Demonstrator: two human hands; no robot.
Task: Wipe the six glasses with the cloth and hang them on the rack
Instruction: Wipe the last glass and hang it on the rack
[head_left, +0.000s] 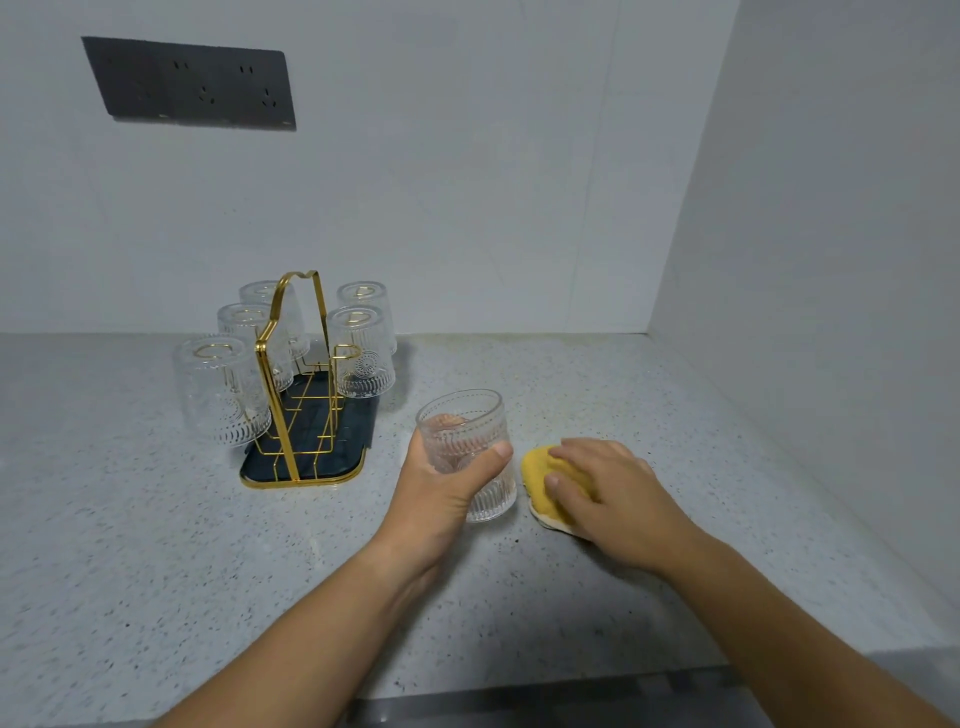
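Speckled grey bench. Gold wire rack on dark tray — five ribbed glasses hung upside down. Left hand wrapped round sixth glass, upright, mouth up. Right hand pressed flat, fingers spread, on yellow cloth — just right of that glass.
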